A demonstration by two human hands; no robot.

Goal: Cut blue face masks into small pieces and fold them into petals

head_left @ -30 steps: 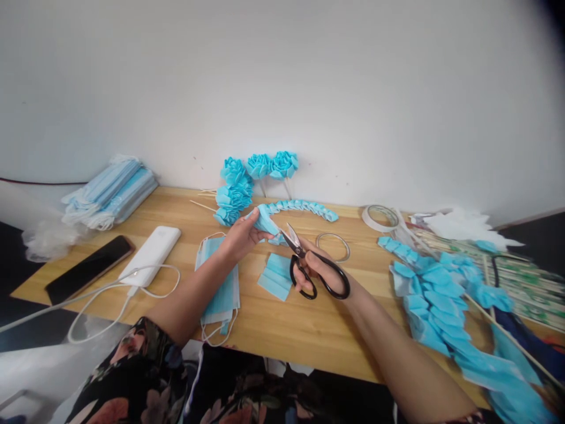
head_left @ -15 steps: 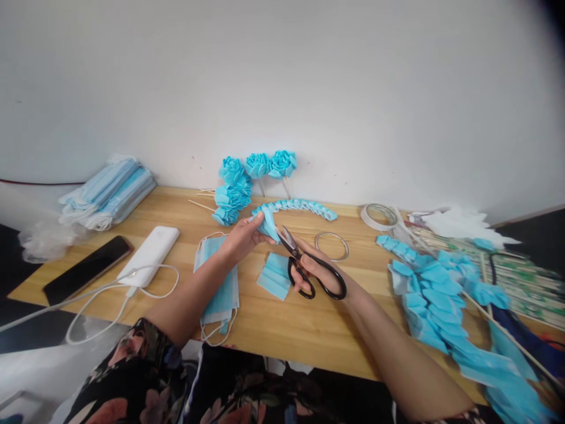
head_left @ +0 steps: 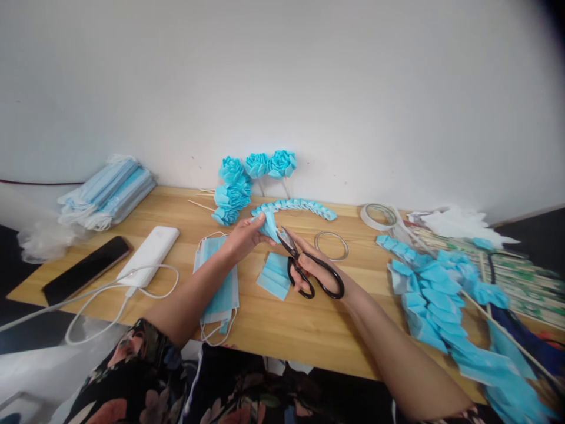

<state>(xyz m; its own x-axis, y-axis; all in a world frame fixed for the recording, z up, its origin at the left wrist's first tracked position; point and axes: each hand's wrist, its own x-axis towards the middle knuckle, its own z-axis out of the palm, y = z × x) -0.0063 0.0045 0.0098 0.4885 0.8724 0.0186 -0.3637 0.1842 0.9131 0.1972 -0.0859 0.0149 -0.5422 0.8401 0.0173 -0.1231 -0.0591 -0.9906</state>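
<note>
Between the thumb and fingers of my left hand (head_left: 248, 237) is a folded piece of blue mask fabric (head_left: 267, 228). My right hand (head_left: 308, 272) grips black-handled scissors (head_left: 289, 244) by the loops, their blades slightly apart at the fabric's right edge. Whether the blades are cutting into it I cannot tell. Below the hands lies a flat blue pleated piece (head_left: 274, 277). A blue face mask (head_left: 217, 282) with white ear loops rests under my left forearm. Just behind the hands curves a gathered blue strip (head_left: 304, 205).
Several blue fabric flowers (head_left: 232, 197) on sticks stand by the wall. Stacked masks (head_left: 108, 191), a phone (head_left: 87, 270) and a cabled white power bank (head_left: 149, 256) lie left. Rightward are a thin ring (head_left: 332, 246), a tape roll (head_left: 378, 217) and gathered blue strips (head_left: 435, 300).
The scissors and my right hand have shifted very slightly left. The fabric in my left hand has turned a little; everything else stays as it was.
</note>
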